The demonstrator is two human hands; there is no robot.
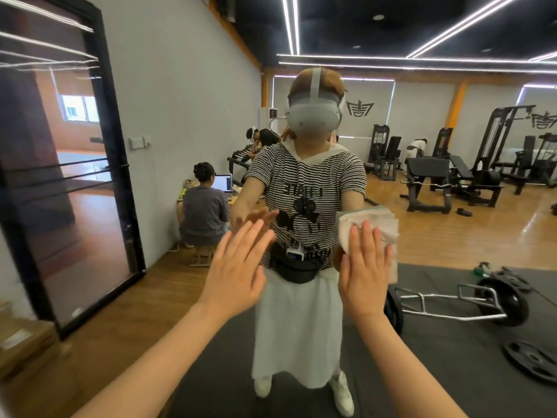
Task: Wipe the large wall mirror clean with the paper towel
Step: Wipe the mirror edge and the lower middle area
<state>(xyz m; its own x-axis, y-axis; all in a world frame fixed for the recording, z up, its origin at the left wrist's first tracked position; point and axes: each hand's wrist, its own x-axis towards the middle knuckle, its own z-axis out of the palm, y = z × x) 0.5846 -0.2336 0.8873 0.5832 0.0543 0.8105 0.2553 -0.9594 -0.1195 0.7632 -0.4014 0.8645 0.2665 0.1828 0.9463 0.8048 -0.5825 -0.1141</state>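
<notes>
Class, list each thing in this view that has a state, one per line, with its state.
Left hand: open, fingers straight, flat toward the mirror.
Right hand: open, pressing the paper towel against the glass.
Paper towel: folded, crumpled.
Laptop: open, screen lit.

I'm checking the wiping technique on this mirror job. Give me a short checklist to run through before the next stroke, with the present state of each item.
1. Paper towel under the right hand, fingers flat on it: ok.
2. Towel pressed against the wall mirror: ok, its reflection meets it.
3. Left hand off the glass: cannot tell; it is open, its fingertips close to their reflection.
4. Towel still clean: cannot tell.
5. Streaks left on the glass: cannot tell.
</notes>
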